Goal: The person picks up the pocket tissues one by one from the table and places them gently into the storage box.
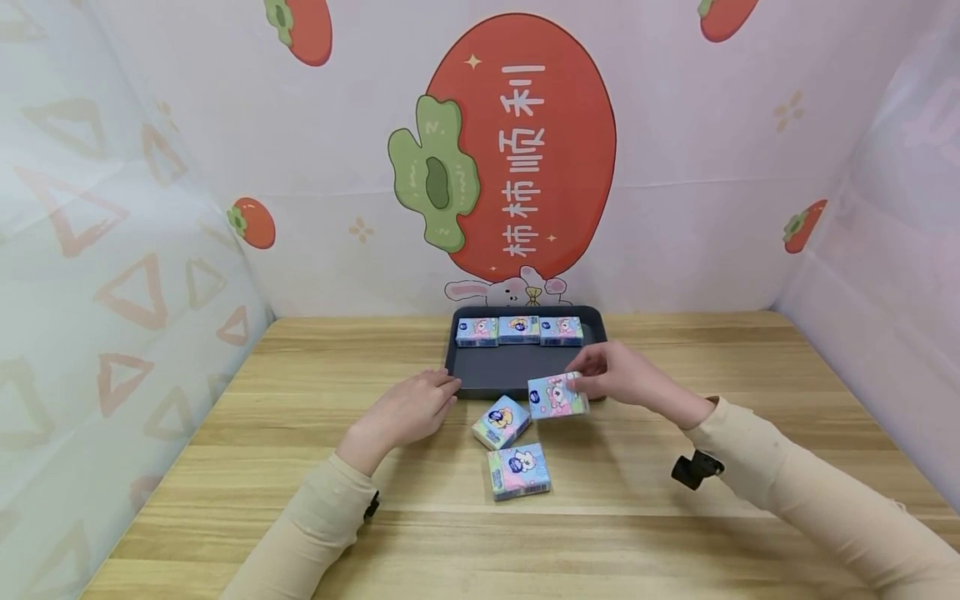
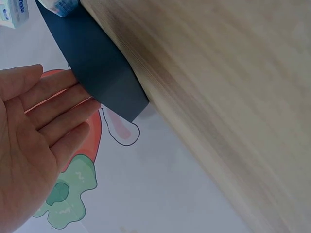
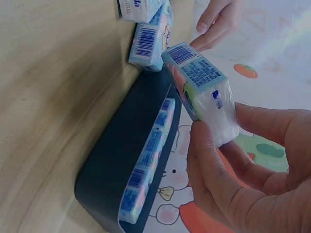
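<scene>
My right hand (image 1: 621, 375) pinches a tissue pack (image 1: 557, 396) by its right end, above the front right edge of a dark tray (image 1: 491, 371). The right wrist view shows this pack (image 3: 201, 82) between thumb and fingers, its clear wrapped end toward the palm. My left hand (image 1: 408, 408) lies with straight fingers at the tray's front left corner; its palm (image 2: 29, 145) faces the left wrist camera. Three packs (image 1: 519, 330) stand in a row along the tray's back wall. In front of the tray, a tilted pack (image 1: 502, 422) and another pack (image 1: 519, 472) lie on the table.
The wooden table (image 1: 337, 350) meets a printed backdrop (image 1: 345, 250) behind the tray. Patterned cloth sides rise at left and right. A black strap (image 1: 697, 469) hangs at the right wrist.
</scene>
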